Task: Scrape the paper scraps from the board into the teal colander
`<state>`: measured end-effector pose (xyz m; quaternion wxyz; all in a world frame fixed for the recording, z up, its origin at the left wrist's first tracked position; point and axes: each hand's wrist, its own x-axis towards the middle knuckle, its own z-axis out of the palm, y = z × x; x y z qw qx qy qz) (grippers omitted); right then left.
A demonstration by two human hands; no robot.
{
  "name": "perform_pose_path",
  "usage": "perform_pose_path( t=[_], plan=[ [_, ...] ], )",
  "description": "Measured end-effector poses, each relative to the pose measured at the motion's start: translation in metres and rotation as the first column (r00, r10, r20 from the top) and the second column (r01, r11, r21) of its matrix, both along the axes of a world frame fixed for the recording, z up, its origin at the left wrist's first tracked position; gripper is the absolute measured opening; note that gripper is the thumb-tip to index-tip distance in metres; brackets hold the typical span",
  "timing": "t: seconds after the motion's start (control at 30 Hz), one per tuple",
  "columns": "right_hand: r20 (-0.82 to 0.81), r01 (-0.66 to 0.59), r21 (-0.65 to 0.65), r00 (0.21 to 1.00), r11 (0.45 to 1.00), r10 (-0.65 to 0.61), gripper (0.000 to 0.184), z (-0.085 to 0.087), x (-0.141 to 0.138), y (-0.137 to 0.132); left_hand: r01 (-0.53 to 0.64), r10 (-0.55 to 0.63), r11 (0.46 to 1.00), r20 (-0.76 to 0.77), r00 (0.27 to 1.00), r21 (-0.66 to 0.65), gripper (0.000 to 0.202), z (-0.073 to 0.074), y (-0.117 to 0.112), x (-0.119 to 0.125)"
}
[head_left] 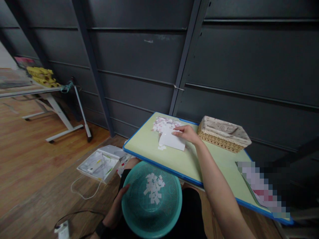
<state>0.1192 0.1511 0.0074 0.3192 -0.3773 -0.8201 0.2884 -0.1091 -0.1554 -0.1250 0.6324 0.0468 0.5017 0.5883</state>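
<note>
My right hand point(185, 133) pinches a white sheet of stiff paper or card point(174, 140) over the light green table point(139, 141). The sheet's left edge is against a pile of small paper scraps point(163, 124), and a few loose bits lie just below it. My left hand point(119, 200) grips the left rim of a teal plastic colander point(128, 212), which rests on my lap below the table edge. Small white paper pieces point(154, 187) lie in the colander. Its rim hides part of my left fingers.
A cloth-lined wicker basket point(221, 139) stands at the table's back right, with a blurred-out flat item point(259, 189) nearer the right end. An open white box point(109, 166) with a cable lies on the floor at left. Behind the table rises a dark panelled wall point(139, 59).
</note>
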Motion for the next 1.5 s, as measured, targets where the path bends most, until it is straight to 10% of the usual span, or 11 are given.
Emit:
perform_pose_path(
  t=[0.97, 1.23, 1.5],
  plan=[
    [0.108, -0.179, -0.191, 0.973, 0.965, 0.202, 0.036, -0.001, -0.003, -0.004, -0.068, 0.068, 0.997, 0.027, 0.997, 0.022, 0.074, 0.026, 0.005, 0.000],
    [-0.076, -0.038, -0.041, 0.997, 0.998, 0.034, 0.030, 0.001, 0.007, -0.017, -0.064, 0.066, 0.997, -0.051, 0.997, 0.034, 0.066, 0.040, 0.004, 0.001],
    [-0.029, 0.158, 0.206, 0.987, 0.966, -0.156, 0.028, -0.021, 0.035, -0.089, 0.058, -0.067, 0.987, 0.055, 0.996, 0.151, 0.069, 0.034, -0.002, -0.004]
  ],
)
